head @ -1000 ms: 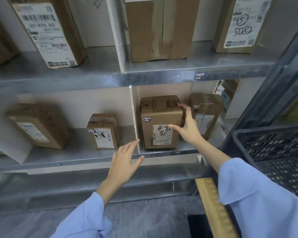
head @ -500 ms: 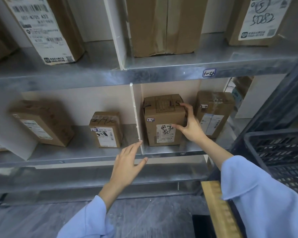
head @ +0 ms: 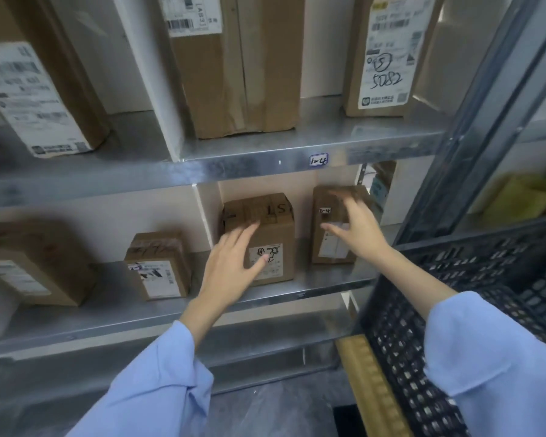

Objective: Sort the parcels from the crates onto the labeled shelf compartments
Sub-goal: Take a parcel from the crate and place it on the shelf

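Note:
A brown parcel with a white label stands on the lower shelf, just right of a white divider. My left hand is spread flat in front of its left face, fingers straight; contact is blurred. To its right stands a narrower parcel tagged 1-4. My right hand hovers before that parcel with fingers loosely spread, holding nothing. Both hands are motion-blurred.
A black plastic crate sits at the right on a wooden edge. Two more parcels stand in the left compartment. The upper shelf, tagged 1-4, carries tall boxes. A grey metal upright rises at the right.
My right hand let go of the middle parcel and shifted right, in front of the narrow parcel. My left hand rose from the shelf edge to the middle parcel's front.

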Tool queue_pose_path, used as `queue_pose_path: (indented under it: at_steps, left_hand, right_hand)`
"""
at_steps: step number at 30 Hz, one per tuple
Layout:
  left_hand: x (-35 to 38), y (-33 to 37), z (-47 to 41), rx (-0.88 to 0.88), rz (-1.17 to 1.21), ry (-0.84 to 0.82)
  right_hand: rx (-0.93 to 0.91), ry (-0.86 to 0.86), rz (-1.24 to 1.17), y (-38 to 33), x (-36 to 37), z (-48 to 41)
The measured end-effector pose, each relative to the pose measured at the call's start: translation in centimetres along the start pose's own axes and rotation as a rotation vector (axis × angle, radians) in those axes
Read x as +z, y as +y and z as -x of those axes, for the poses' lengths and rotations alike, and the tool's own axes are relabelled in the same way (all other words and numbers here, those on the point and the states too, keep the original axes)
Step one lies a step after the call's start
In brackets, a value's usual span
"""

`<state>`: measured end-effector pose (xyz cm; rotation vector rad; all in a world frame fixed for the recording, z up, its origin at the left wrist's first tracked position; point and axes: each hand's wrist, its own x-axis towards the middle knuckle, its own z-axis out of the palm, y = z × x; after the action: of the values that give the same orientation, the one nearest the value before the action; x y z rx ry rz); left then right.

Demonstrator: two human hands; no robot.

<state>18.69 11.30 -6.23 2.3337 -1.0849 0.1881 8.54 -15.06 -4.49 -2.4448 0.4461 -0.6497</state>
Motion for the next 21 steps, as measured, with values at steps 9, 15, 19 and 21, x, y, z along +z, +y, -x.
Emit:
queue_pose_path:
  at_steps: [9, 15, 19, 21]
  left_hand:
    - [2.2, -0.3, -4.3, 0.006, -0.128, 0.067]
    - [3.6, -1.1, -4.8, -0.032, -0.368, 0.090]
    - [4.2, -1.5, -5.0, -0.013, -0.385, 0.121]
    - [4.4, -1.7, -5.1, -0.003, -0.388, 0.131]
  right_hand:
    - [0.145, -0.101, 0.215, 5.2, -3.2, -2.1]
    - [0.186, -0.180, 0.166, 7.8, -1.5, -3.6]
    - [0.139, -0.154, 0.174, 8.4, -1.2, -4.3]
    - [0.134, -0.135, 0.169, 8.7, -1.2, -4.4]
